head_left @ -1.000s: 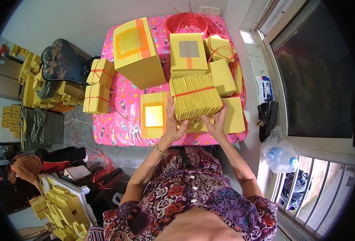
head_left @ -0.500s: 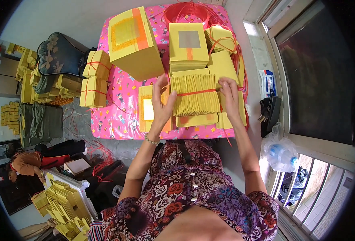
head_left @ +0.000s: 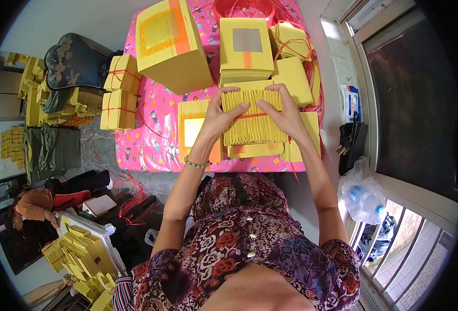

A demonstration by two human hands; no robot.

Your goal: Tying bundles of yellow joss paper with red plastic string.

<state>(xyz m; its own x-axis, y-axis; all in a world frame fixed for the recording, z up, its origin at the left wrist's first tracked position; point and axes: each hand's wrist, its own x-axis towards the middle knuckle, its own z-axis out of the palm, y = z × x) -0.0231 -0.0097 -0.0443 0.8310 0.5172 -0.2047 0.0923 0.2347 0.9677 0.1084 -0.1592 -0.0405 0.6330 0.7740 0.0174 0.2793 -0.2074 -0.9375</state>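
A thick bundle of yellow paper envelopes [head_left: 255, 130] stands on edge on the table, with a red plastic tie [head_left: 252, 116] around its middle. My left hand [head_left: 222, 115] grips the bundle's left side, thumb on top and fingers over the far edge. On the opposite side my right hand [head_left: 286, 115] holds it the same way, and the two thumbs point toward each other. Under the bundle, flat yellow envelopes [head_left: 257, 150] stick out at the near edge. Just left of my left hand lies an orange-bordered envelope with a pale panel [head_left: 191, 132].
A pink patterned cloth [head_left: 156, 140] covers the table. Beyond the bundle stand a tall yellow stack [head_left: 177, 72], another stack [head_left: 239, 62] and a red basin [head_left: 223, 8]. Tied bundles [head_left: 119, 111] sit at the left edge. A window [head_left: 410, 109] is on the right; another person [head_left: 34, 205] is lower left.
Both hands have come in from beside the bundle and now grip its two sides, thumbs on top. The view has shifted slightly.
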